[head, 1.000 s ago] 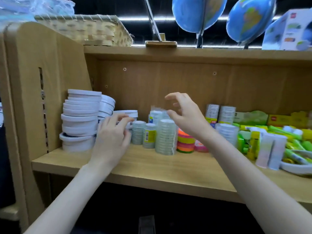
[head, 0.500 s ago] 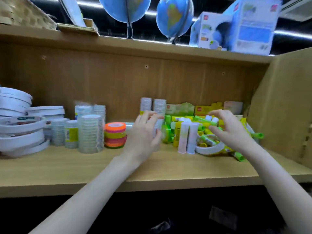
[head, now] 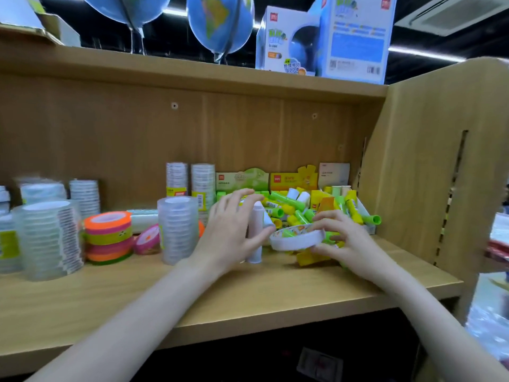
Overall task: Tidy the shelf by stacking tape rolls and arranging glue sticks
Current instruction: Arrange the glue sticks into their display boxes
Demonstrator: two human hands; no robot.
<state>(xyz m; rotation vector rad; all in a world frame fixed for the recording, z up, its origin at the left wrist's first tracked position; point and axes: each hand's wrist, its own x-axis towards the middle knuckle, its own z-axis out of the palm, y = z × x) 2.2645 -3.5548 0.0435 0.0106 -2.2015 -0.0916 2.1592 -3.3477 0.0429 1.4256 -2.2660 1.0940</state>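
Observation:
A wooden shelf (head: 248, 299) holds tape and glue. My right hand (head: 349, 244) grips a flat white tape roll (head: 296, 238), lifted and tilted above a heap of green and yellow glue sticks (head: 300, 208). My left hand (head: 234, 232) is curled around a pair of upright white glue sticks (head: 256, 235) standing on the shelf. Left of them stand stacks of clear tape rolls (head: 179, 230), a pile of orange, green and pink tape rolls (head: 108, 238) and a loose pink roll (head: 148, 239).
Glue-stick display boxes (head: 292, 179) line the back panel at the right. The shelf's right side wall (head: 429, 172) stands close to my right hand. Globes (head: 217, 23) and globe boxes (head: 355, 37) sit on the board above.
The view has swung right, away from the white tape stacks. Both hands moved to the glue-stick heap; my right hand has picked up the white tape roll, my left has taken the white sticks.

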